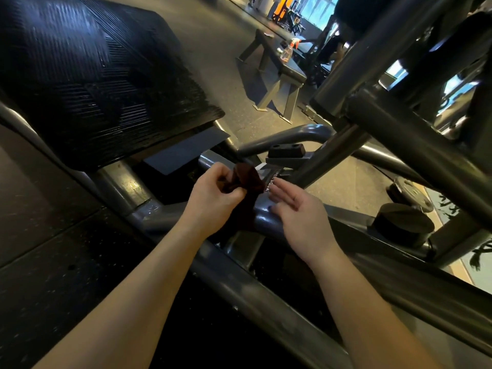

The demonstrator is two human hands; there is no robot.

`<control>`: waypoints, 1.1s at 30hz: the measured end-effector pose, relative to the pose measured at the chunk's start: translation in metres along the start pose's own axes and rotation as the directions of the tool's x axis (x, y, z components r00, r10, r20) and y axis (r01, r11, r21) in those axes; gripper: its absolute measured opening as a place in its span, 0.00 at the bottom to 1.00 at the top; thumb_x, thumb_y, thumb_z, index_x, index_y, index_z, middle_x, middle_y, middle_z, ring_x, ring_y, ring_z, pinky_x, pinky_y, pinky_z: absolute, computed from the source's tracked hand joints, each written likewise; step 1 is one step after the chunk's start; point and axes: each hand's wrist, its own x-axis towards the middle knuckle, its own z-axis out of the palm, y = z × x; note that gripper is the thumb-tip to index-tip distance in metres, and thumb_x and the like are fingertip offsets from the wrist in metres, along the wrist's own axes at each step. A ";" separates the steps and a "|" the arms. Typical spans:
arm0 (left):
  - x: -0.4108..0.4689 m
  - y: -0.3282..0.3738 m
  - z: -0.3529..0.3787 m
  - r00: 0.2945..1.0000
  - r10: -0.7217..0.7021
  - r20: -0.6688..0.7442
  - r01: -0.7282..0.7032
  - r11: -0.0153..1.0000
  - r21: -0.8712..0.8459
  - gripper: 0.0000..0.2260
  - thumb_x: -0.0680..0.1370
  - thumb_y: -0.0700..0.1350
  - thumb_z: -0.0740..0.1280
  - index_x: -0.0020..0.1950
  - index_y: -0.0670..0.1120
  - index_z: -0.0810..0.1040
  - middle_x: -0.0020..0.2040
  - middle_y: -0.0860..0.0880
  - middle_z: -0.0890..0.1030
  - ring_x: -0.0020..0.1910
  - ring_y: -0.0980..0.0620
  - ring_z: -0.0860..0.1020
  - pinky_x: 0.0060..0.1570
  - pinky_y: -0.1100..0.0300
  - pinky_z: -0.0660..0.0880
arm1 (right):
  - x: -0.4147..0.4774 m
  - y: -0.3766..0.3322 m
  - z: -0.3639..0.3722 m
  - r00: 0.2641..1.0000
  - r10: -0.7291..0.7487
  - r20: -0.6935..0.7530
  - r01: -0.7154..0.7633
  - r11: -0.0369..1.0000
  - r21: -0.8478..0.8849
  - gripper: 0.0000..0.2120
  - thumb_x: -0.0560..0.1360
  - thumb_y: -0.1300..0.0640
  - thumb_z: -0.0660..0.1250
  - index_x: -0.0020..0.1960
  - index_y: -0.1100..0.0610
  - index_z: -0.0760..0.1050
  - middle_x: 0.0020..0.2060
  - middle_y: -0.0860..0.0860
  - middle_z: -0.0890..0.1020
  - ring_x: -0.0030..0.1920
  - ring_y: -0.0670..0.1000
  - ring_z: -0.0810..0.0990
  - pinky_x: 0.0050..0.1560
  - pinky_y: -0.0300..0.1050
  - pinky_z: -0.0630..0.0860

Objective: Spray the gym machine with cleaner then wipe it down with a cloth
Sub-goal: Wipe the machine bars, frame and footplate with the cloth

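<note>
A dark maroon cloth (246, 179) is bunched over the grey steel tube of the gym machine (266, 217) low in the middle. My left hand (213, 198) grips the cloth, fingers curled round its upper part. Just right of the cloth my right hand (298, 211) is open, fingers straight, with the thumb resting on the tube. The cloth's lower end hangs dark behind my left hand. A clear spray bottle (287, 50) with an orange trigger stands far back on a flat bench (290, 70).
A big ribbed black footplate (93, 75) fills the upper left. Thick grey frame tubes (399, 129) cross diagonally at right. Black rubber stoppers (286, 150) and a round bumper (402, 222) sit on the frame. Dark rubber floor (53, 249) lies at left.
</note>
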 end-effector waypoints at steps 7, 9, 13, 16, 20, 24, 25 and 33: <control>0.006 0.000 0.008 0.985 0.017 0.172 -0.064 0.960 0.271 0.10 0.77 0.44 0.71 0.49 0.55 0.71 0.46 0.54 0.77 0.43 0.56 0.78 0.37 0.68 0.68 | -0.005 0.014 -0.009 0.994 0.063 -0.093 -0.101 0.863 -0.495 0.20 0.84 0.59 0.60 0.75 0.49 0.72 0.73 0.45 0.74 0.75 0.46 0.69 0.75 0.44 0.61; 0.005 0.002 0.014 0.966 -0.003 0.259 -0.057 0.973 0.225 0.09 0.78 0.48 0.70 0.51 0.54 0.71 0.46 0.53 0.79 0.43 0.55 0.79 0.37 0.65 0.70 | -0.002 0.014 -0.007 0.994 0.063 -0.094 -0.104 0.846 -0.523 0.20 0.84 0.59 0.59 0.75 0.50 0.72 0.72 0.46 0.75 0.74 0.46 0.70 0.75 0.45 0.63; 0.005 0.002 0.018 0.967 0.077 0.242 -0.112 0.985 0.134 0.10 0.78 0.56 0.73 0.47 0.54 0.75 0.49 0.55 0.81 0.47 0.58 0.81 0.43 0.62 0.77 | 0.010 0.008 -0.004 0.991 0.071 -0.114 -0.121 0.844 -0.523 0.19 0.84 0.59 0.59 0.73 0.50 0.74 0.68 0.48 0.78 0.69 0.48 0.75 0.69 0.44 0.68; 0.002 -0.001 0.024 0.923 0.120 0.366 -0.183 0.973 0.143 0.15 0.78 0.56 0.72 0.65 0.61 0.78 0.60 0.58 0.82 0.58 0.60 0.80 0.57 0.60 0.78 | 0.018 0.008 -0.005 0.990 0.097 -0.107 -0.137 0.867 -0.478 0.19 0.83 0.60 0.60 0.72 0.51 0.76 0.66 0.49 0.80 0.68 0.49 0.76 0.65 0.42 0.68; 0.021 -0.006 0.026 0.922 0.043 0.385 -0.138 0.965 0.221 0.13 0.82 0.55 0.68 0.67 0.61 0.80 0.57 0.58 0.83 0.54 0.61 0.80 0.57 0.61 0.75 | 0.030 0.008 -0.008 0.990 0.112 -0.084 -0.138 0.879 -0.456 0.20 0.83 0.61 0.60 0.73 0.52 0.74 0.69 0.50 0.79 0.70 0.50 0.74 0.66 0.41 0.67; 0.053 -0.039 0.006 0.922 -0.283 0.266 0.213 0.941 0.264 0.12 0.83 0.57 0.67 0.62 0.55 0.83 0.51 0.55 0.83 0.52 0.56 0.80 0.52 0.58 0.74 | 0.039 0.005 -0.010 0.993 0.115 -0.024 -0.112 0.869 -0.482 0.19 0.83 0.61 0.60 0.71 0.52 0.76 0.67 0.49 0.80 0.68 0.49 0.76 0.63 0.43 0.70; 0.058 -0.049 0.001 0.915 -0.326 0.238 0.264 0.930 0.257 0.11 0.82 0.56 0.67 0.59 0.54 0.84 0.48 0.54 0.83 0.52 0.54 0.81 0.51 0.57 0.74 | 0.042 0.004 -0.008 0.994 0.113 -0.005 -0.100 0.858 -0.503 0.18 0.82 0.61 0.60 0.70 0.51 0.78 0.64 0.49 0.81 0.64 0.48 0.78 0.58 0.41 0.70; 0.016 -0.044 0.008 0.946 -0.023 0.323 -0.031 0.986 0.161 0.18 0.80 0.60 0.67 0.69 0.62 0.80 0.65 0.63 0.81 0.65 0.62 0.77 0.69 0.59 0.70 | 0.081 -0.012 0.005 0.984 0.174 0.039 -0.116 0.789 -0.603 0.11 0.81 0.57 0.64 0.58 0.51 0.83 0.52 0.50 0.82 0.50 0.48 0.78 0.54 0.47 0.76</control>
